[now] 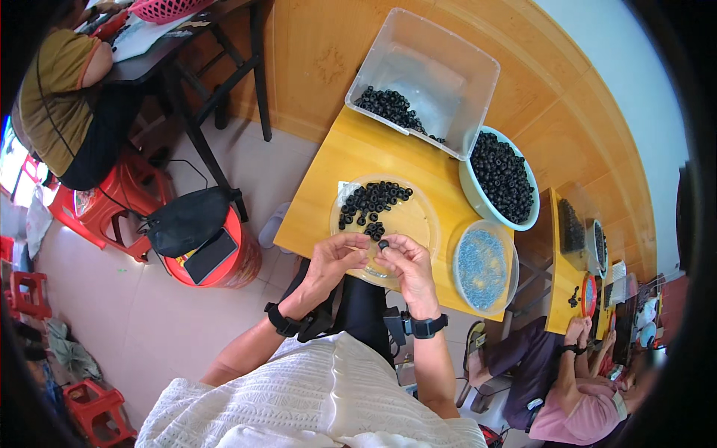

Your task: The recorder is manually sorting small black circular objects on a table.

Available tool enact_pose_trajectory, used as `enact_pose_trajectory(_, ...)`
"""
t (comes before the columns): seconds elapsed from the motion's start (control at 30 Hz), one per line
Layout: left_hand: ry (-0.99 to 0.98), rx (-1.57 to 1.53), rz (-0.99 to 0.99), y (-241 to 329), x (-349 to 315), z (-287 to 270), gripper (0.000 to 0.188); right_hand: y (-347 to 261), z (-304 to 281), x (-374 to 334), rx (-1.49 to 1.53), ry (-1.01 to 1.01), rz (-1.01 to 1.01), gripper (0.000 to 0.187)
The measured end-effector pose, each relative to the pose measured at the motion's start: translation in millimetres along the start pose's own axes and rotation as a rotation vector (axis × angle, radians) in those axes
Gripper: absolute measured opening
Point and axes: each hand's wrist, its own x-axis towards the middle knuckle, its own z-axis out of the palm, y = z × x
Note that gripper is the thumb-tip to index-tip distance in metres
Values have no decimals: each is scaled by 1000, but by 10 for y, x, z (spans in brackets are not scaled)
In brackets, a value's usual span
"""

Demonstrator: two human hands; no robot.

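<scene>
Viewed remotely, I see the right hand [410,263], fingers pinching a small, round, black piece [384,245] over a clear, round plastic tray [420,224], at six o'clock from loose black rings [371,198]; whether the left hand [334,261], at nine o'clock, grips anything, I cannot tell. I judge the piece light, stiff, perhaps slippery, best held by its outer edge.

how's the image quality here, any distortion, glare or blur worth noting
Head view: fisheye distortion bows the wooden wall toward the dark rim; head view: the far-left edge is blown out bright; head view: the right hand and the small black piece it pinches look fairly sharp; head view: what the left hand may hold is too small to tell.
</scene>
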Motion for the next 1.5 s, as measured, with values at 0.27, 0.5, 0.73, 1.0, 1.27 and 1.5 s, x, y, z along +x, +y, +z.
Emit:
enact_pose_trajectory(0.27, -50, 14, -2, -58, -43, -30, 29, 189, 378, -249, -615, 172, -322, 22)
enact_pose_trajectory(0.5, 24, -125, -183, 37, -75, -123, 17, 49, -135, 65, -941, 334, -461, 21)
enact_pose_trajectory(0.73, 41, -204, -193, 62, -124, -146, 11, 52, -286, 312, -1421, 237, -396, 19)
enact_pose_trajectory(1.0, -13, -344, -217, 66, -117, -223, 19, 185, -309, 411, -1608, 189, -426, 12)
enact_pose_trajectory(1.27, -68, -441, -225, 64, -107, -238, 22, 220, -306, 382, -1738, 131, -466, 22)
enact_pose_trajectory(1.5, -83, -454, -209, 10, -122, -262, 17, 190, -393, 379, -1464, 178, -551, 6)
